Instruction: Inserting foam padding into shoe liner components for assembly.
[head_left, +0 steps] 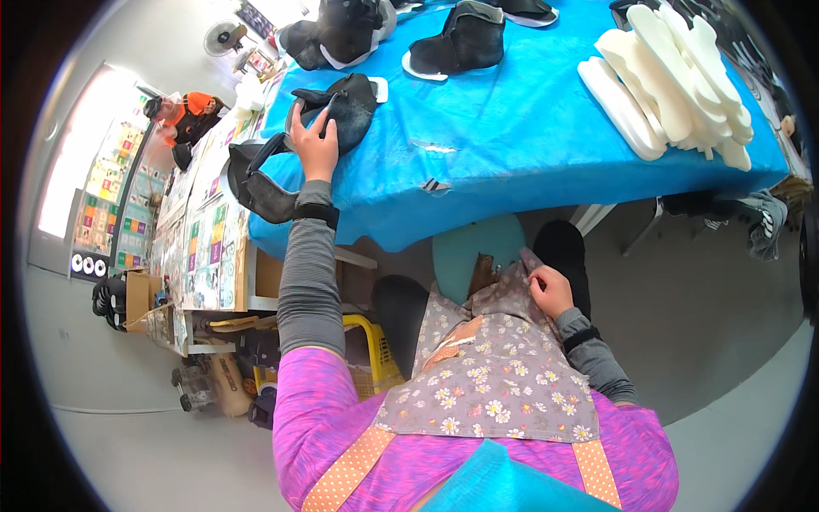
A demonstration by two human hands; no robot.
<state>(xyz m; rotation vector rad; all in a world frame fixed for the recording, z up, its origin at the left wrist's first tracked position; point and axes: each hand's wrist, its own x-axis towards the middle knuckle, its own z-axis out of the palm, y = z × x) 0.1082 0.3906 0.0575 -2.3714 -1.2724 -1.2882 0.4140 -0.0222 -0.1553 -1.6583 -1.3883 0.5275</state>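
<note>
My left hand [313,143] reaches up to the left edge of a table covered in blue cloth [503,145] and rests, fingers spread, on a black shoe upper [345,107] lying there. Just below it another black upper [256,183] hangs over the table's corner. My right hand [550,290] is down in my lap, pinching the edge of my grey flowered apron [503,367]. I wear grey sleeves under a pink top.
More black shoe uppers [456,38] stand at the table's far side. A stack of white foam insoles [674,77] lies at the right. A teal stool [473,247] is under the table, a yellow crate [375,354] at my left. Another person [183,115] works at a far table.
</note>
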